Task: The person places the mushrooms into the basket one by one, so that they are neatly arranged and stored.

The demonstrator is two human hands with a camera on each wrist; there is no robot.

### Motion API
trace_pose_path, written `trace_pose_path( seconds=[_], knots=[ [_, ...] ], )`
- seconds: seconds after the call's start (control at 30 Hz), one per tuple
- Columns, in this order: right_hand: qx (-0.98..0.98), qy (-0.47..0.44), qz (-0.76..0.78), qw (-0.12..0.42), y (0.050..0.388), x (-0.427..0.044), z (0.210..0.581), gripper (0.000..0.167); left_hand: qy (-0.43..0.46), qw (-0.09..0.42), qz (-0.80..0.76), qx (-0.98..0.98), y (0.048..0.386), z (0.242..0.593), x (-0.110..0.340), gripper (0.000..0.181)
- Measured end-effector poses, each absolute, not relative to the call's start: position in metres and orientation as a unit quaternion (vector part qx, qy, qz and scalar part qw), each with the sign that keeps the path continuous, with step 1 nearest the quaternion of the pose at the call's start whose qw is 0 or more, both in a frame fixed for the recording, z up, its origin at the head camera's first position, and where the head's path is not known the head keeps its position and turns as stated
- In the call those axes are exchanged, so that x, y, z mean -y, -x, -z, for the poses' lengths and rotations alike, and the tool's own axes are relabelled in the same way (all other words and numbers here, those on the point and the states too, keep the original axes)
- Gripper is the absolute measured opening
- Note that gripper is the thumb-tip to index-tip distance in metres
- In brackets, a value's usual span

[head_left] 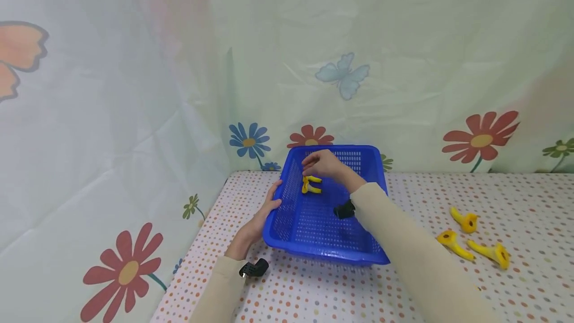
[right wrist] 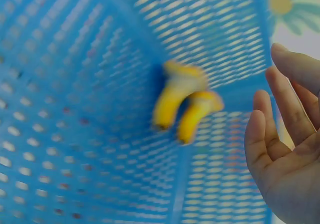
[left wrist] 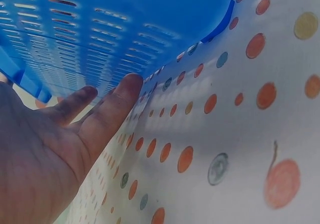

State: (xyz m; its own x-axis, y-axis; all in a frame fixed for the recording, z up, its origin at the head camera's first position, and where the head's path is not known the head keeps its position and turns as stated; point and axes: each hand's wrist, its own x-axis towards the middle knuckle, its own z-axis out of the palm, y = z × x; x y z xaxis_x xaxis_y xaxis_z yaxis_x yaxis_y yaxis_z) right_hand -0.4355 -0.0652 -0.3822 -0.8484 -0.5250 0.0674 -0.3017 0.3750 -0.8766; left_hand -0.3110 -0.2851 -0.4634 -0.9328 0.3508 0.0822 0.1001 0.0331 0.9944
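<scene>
A blue perforated basket (head_left: 325,252) stands on the dotted cloth, two yellow trumpet-shaped pieces (head_left: 312,189) lying in its far left corner. My left hand (head_left: 261,216) touches the outside of its left wall; in the left wrist view the fingers (left wrist: 107,116) are extended against the blue plastic. Above the two pieces, over the basket, is my right hand (head_left: 324,164). In the right wrist view that hand (right wrist: 292,149) has loosely bent fingers with nothing between them, to one side of the yellow pieces (right wrist: 175,96).
Three more yellow pieces (head_left: 493,252) lie on the dotted table cloth (head_left: 529,203) right of the basket, beyond my right sleeve. A curtain with flowers and butterflies (head_left: 344,75) hangs behind and at the left.
</scene>
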Motion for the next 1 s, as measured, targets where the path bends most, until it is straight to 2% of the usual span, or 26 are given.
trace_pose_path(
  seconds=[0.27,0.6,0.8,1.0],
  knots=[
    [-0.815,0.323,0.479,0.038,0.418,0.043,0.329,0.024,-0.156,0.096,-0.669,-0.720,0.318,0.461,0.286,0.060],
    [-0.825,0.339,0.451,0.030,0.381,-0.029,0.286,0.024,-0.166,0.102,-0.682,-0.705,0.321,0.455,0.283,0.058],
    [-0.848,0.316,0.426,0.019,0.360,-0.072,0.279,0.023,-0.166,0.095,-0.694,-0.695,0.319,0.454,0.289,0.058],
    [-0.863,0.283,0.417,0.035,0.344,-0.108,0.297,0.027,-0.151,0.090,-0.689,-0.704,0.311,0.454,0.297,0.058]
  ],
)
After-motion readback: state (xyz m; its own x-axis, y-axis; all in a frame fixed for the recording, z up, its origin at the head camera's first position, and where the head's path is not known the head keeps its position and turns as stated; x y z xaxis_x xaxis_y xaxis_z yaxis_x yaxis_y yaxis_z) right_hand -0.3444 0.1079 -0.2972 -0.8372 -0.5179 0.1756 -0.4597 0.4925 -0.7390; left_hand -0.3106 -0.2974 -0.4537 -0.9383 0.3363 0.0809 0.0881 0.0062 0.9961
